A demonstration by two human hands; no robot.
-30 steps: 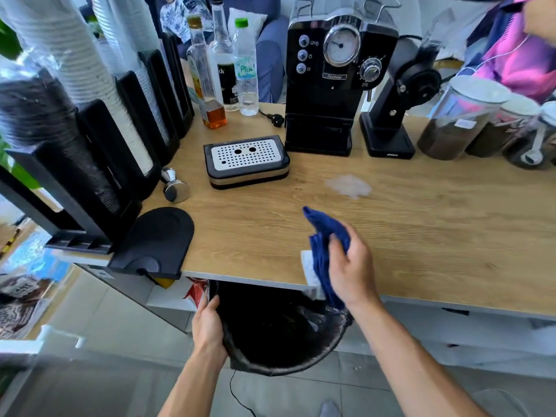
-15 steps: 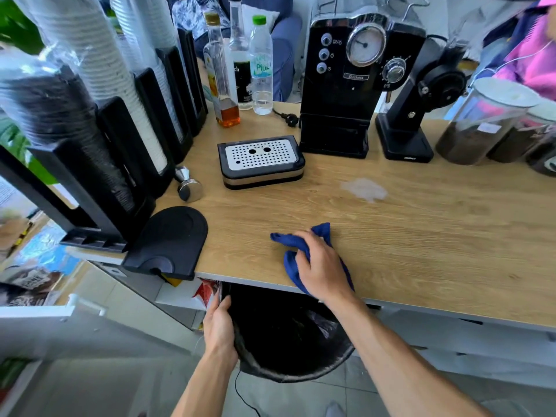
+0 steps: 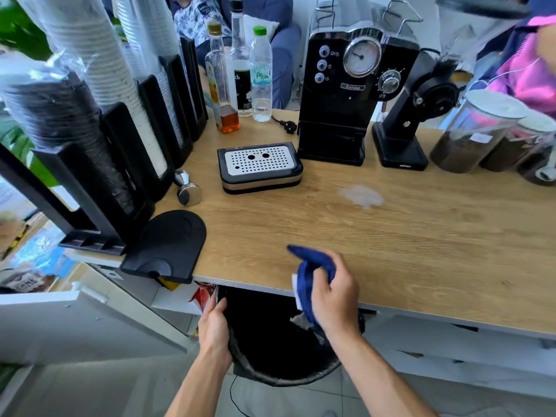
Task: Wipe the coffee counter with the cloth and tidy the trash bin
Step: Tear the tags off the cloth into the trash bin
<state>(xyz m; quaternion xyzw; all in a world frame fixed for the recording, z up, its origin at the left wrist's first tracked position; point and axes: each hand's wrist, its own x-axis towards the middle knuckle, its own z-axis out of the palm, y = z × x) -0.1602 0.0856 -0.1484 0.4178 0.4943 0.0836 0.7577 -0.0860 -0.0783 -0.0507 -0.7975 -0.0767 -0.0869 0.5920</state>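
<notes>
Blue cloth (image 3: 313, 266) bunched in the right hand (image 3: 335, 291), fingers curled round it, at the front edge of the wooden counter (image 3: 421, 251). Cloth hangs partly off the edge, directly above the bin (image 3: 270, 377). A small white scrap (image 3: 296, 291) shows just beside the cloth at the edge; what it is, cannot tell.

Left hand (image 3: 213, 329) grips the bin's left rim, fingers hooked over it, tips hidden inside. Bin sits under the counter edge, black liner in place; contents too dark to read.

Progress, as judged: wiping under way, not finished. Pale smear (image 3: 361, 196) lies mid-counter, well apart from the cloth, not yet wiped. Strip near the front edge looks clean. Areas around the drip tray (image 3: 260, 167), tamper (image 3: 188, 188) and black mat (image 3: 168, 245): no crumbs visible, but blur limits this.

Left to do, likely: clear the smear, drop debris into the bin, straighten the liner, push the bin back.
</notes>
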